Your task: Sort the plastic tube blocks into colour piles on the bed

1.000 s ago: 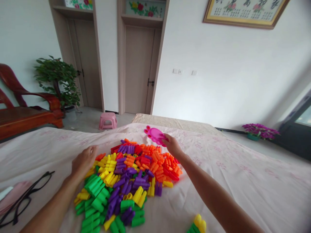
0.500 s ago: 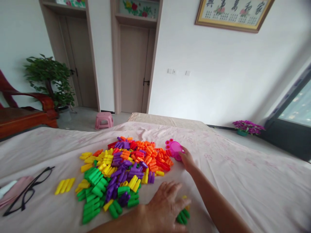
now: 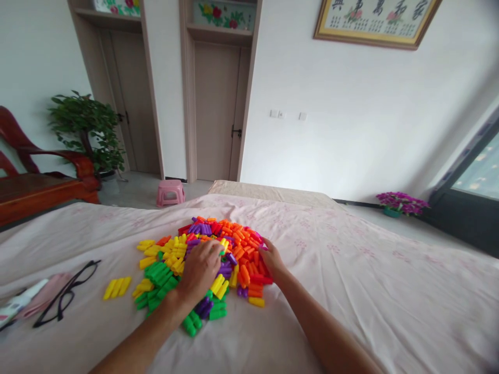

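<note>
A heap of plastic pieces in green, yellow [image 3: 174,251], purple, orange [image 3: 242,244] and red lies on the pale cloth. My left hand [image 3: 202,265] is over the middle of the heap with its fingers curled round yellow and green pieces, which show at the fingertips. At the heap's right edge, my right hand [image 3: 274,262] grips the pink paw-shaped piece [image 3: 258,238], mostly hidden among the orange and red ones. Separate from the heap, a yellow piece [image 3: 117,288] lies to the left.
Black glasses [image 3: 66,296], a pink cloth [image 3: 49,296] and a white tube [image 3: 25,301] lie at the left on the bed cloth [image 3: 351,291]. Beyond the bed stand a pink stool [image 3: 170,193], a wooden chair [image 3: 47,182] and a potted plant [image 3: 86,130].
My left hand has moved up and left onto the heap, with the green and yellow pieces. My right hand has moved left with the pink piece, against the heap, whose right side is pushed inward.
</note>
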A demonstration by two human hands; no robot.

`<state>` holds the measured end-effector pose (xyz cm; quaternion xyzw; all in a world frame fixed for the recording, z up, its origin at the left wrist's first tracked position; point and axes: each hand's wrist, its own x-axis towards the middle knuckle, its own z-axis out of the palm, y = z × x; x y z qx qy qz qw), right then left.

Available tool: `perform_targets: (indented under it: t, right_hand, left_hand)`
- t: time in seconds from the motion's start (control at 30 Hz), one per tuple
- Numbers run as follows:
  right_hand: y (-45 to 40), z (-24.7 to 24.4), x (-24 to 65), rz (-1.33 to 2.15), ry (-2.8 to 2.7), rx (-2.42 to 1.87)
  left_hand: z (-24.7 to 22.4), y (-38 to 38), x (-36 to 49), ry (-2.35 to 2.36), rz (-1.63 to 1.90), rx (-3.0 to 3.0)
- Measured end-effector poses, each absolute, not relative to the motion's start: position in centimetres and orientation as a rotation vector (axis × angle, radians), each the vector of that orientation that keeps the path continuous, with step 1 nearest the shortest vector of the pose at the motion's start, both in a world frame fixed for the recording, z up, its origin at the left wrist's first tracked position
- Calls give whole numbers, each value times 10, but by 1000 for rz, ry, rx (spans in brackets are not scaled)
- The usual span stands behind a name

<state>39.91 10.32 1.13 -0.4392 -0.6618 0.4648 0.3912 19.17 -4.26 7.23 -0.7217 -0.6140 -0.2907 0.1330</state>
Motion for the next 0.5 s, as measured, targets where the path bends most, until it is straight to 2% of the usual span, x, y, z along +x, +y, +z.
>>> perform_targets:
  t: [0.17,0.5]
  right_hand:
    - [82,16,374,1387,-1358,-1087]
    - [58,49,354,1262,-1338,-1077]
  left_hand:
    - [65,-38,151,-1940,-829,-1926]
    - [60,-37,140,-1920,-915,-1836]
